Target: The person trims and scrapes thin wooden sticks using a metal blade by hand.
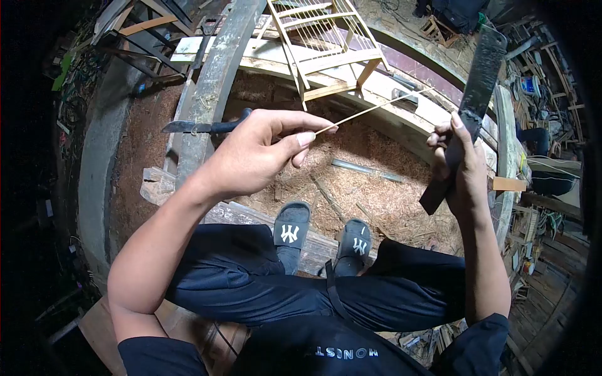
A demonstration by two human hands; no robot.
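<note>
Between the thumb and fingers of my left hand (269, 147) is one end of a thin wooden stick (370, 109), which slants up to the right. My right hand (461, 153) is wrapped round the handle of a broad dark blade (484, 72) that points upward. Behind the stick, a slatted wooden frame (338, 62) leans on a pale plank (263, 53). A knife (182, 127) with a dark handle lies across the weathered beam (216, 75), left of my left hand.
Wood shavings (326, 200) cover the ground around my sandaled feet (291, 235). A flat metallic strip (367, 169) lies among them. A dark metal stand (144, 50) is at the upper left, and piled wood (545, 263) lines the right side.
</note>
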